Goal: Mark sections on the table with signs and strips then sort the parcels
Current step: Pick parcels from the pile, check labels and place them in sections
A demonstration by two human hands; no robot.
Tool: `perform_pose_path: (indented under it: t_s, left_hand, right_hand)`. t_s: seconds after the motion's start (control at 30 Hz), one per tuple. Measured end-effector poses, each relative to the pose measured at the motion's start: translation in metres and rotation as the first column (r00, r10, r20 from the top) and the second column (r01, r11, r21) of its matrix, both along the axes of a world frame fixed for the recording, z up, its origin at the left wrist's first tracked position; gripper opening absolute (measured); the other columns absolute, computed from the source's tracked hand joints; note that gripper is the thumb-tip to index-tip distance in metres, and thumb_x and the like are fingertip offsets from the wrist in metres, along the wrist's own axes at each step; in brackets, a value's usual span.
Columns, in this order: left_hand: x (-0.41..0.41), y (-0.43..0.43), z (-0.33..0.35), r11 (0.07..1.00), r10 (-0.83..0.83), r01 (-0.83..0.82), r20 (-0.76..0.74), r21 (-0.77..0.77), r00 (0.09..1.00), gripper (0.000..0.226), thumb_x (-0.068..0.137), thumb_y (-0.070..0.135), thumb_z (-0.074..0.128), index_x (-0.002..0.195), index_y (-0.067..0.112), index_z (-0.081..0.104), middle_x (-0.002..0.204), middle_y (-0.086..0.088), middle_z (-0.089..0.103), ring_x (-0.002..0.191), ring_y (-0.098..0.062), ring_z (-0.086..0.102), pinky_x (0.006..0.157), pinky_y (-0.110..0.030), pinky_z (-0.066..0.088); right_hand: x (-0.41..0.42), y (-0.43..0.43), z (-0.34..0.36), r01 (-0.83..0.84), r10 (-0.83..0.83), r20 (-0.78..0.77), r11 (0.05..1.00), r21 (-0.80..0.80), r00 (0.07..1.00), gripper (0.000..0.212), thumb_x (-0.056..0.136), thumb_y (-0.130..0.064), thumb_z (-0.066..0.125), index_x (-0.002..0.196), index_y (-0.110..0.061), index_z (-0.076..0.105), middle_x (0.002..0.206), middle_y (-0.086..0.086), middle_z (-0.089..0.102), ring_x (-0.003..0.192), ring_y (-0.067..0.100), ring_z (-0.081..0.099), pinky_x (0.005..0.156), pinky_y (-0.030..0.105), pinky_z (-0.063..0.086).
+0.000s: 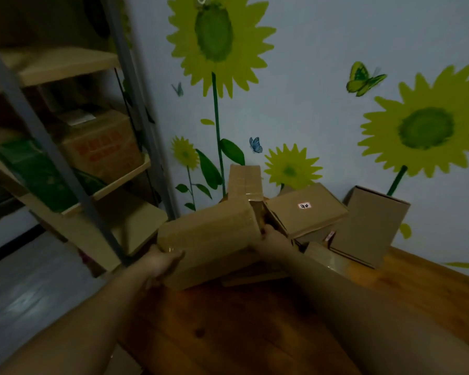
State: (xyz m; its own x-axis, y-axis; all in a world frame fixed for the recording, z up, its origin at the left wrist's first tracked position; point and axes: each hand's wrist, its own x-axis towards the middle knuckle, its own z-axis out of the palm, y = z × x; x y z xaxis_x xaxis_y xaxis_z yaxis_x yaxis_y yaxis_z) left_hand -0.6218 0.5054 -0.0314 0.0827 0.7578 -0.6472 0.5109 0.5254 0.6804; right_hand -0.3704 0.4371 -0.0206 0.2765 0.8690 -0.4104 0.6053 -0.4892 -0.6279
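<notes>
A large brown cardboard parcel (pixel 211 239) is held between both hands at the far end of the wooden table (pixel 228 328). My left hand (pixel 161 262) grips its near left corner. My right hand (pixel 268 231) presses on its right end, fingers mostly hidden behind the box. Behind it an upright parcel (pixel 244 182) leans at the wall. To the right lies a flat parcel with a small white label (pixel 306 212), and a tall parcel (pixel 368 226) stands further right. A flat piece of cardboard (pixel 255 277) lies under the held box.
A metal shelf rack (pixel 65 163) stands to the left with a printed carton (pixel 100 147) and green packs (pixel 38 171) on it. The wall behind carries sunflower stickers (pixel 214 41). Grey floor (pixel 25 288) shows at lower left.
</notes>
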Motion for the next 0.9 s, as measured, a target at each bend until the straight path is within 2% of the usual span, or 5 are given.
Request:
perform_pose_path:
  t_s: [0.23, 0.4, 0.5, 0.8, 0.9]
  left_hand:
    - [-0.048, -0.013, 0.021, 0.998, 0.067, -0.067, 0.121, -0.001, 0.990, 0.049, 0.092, 0.041, 0.056, 0.133, 0.020, 0.041, 0.132, -0.011, 0.045, 0.118, -0.032, 0.044, 0.088, -0.046, 0.047]
    - [-0.078, -0.033, 0.052, 0.994, 0.041, -0.070, 0.305, 0.085, 0.952, 0.051, 0.093, 0.039, 0.054, 0.136, 0.025, 0.033, 0.125, -0.008, 0.048, 0.116, -0.032, 0.047, 0.091, -0.055, 0.047]
    - [-0.081, -0.049, 0.070, 0.991, 0.002, -0.060, 0.427, 0.123, 0.904, 0.033, 0.095, 0.045, 0.045, 0.122, 0.028, 0.039, 0.108, -0.007, 0.053, 0.102, -0.029, 0.052, 0.082, -0.054, 0.048]
    - [-0.029, -0.102, 0.099, 0.978, -0.204, 0.148, 0.512, 0.148, 0.834, 0.056, 0.086, 0.074, 0.021, 0.124, 0.041, 0.046, 0.122, -0.006, 0.053, 0.124, -0.034, 0.045, 0.103, -0.058, 0.033]
    - [0.001, -0.124, 0.114, 0.965, -0.249, 0.162, 0.522, 0.207, 0.816, 0.049, 0.093, 0.064, 0.024, 0.118, 0.033, 0.052, 0.100, -0.004, 0.063, 0.093, -0.023, 0.059, 0.075, -0.040, 0.050]
  right_hand:
    - [-0.037, -0.040, 0.014, 0.240, -0.242, -0.003, 0.962, 0.129, 0.970, 0.043, 0.067, -0.069, 0.055, 0.087, -0.032, 0.044, 0.100, -0.001, 0.062, 0.096, 0.022, 0.059, 0.088, 0.050, 0.048]
    - [-0.072, -0.080, 0.039, 0.377, -0.366, -0.094, 0.879, 0.290, 0.926, 0.059, 0.081, -0.029, 0.068, 0.134, -0.022, 0.043, 0.122, -0.001, 0.058, 0.111, 0.025, 0.057, 0.095, 0.045, 0.048]
    - [-0.080, -0.106, 0.053, 0.471, -0.419, -0.219, 0.817, 0.333, 0.881, 0.056, 0.081, -0.008, 0.065, 0.132, -0.021, 0.046, 0.114, 0.004, 0.061, 0.094, 0.022, 0.059, 0.069, 0.030, 0.051]
    - [-0.056, -0.203, 0.099, 0.717, -0.604, -0.387, 0.581, 0.384, 0.697, 0.059, 0.085, -0.073, 0.039, 0.120, -0.025, 0.045, 0.121, 0.005, 0.050, 0.112, 0.027, 0.049, 0.098, 0.047, 0.042]
    - [-0.038, -0.239, 0.111, 0.793, -0.657, -0.446, 0.468, 0.390, 0.608, 0.067, 0.087, -0.072, 0.033, 0.119, -0.015, 0.048, 0.115, 0.007, 0.052, 0.109, 0.028, 0.051, 0.093, 0.044, 0.044]
